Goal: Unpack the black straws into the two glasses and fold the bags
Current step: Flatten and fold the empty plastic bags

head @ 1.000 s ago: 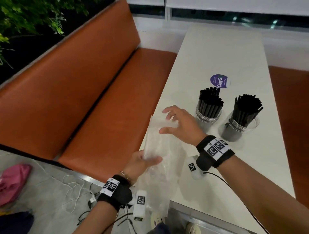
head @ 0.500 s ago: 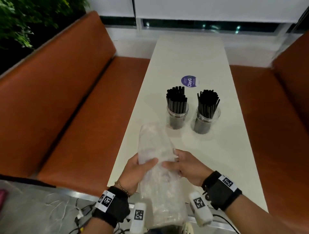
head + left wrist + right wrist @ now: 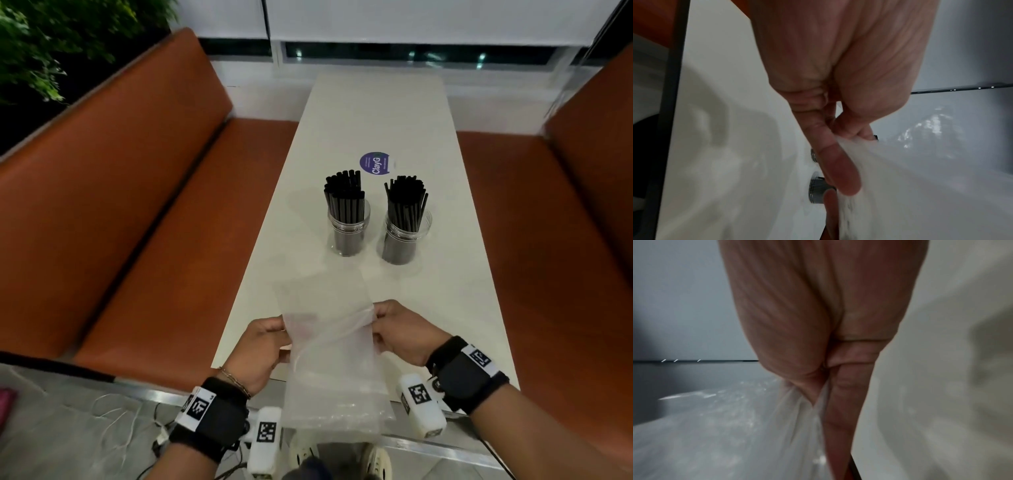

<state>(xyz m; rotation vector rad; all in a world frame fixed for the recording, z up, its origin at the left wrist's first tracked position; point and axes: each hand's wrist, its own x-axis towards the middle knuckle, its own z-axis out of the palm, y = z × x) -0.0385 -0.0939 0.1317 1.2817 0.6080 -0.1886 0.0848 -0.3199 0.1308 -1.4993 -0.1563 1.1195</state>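
Head view: clear plastic bag (image 3: 330,346) held over the near end of the white table (image 3: 376,113); its long axis runs from the person toward the far end, far edge pointing at the two glasses, near end hanging past the table edge; left hand (image 3: 260,349) pinches the bag's left edge and right hand (image 3: 400,334) pinches its right edge, film stretched between them; left glass (image 3: 348,229) and right glass (image 3: 404,236) stand side by side beyond the bag, apart from it; each holds a bundle of black straws, left bundle (image 3: 344,195) and right bundle (image 3: 407,202), standing on end with tips up and leaning slightly; a round purple sticker (image 3: 375,164) lies on the table just behind the glasses; orange bench seats (image 3: 144,219) flank the table.

Left wrist view: left hand (image 3: 838,91) with thumb and curled fingers (image 3: 842,170) clamped on a gathered edge of the bag (image 3: 920,186), which spreads away to the right; picture blurred.

Right wrist view: right hand (image 3: 813,321) with thumb and fingers (image 3: 840,410) nipping the bag (image 3: 725,426), film fanning out leftward from the pinch; picture blurred.
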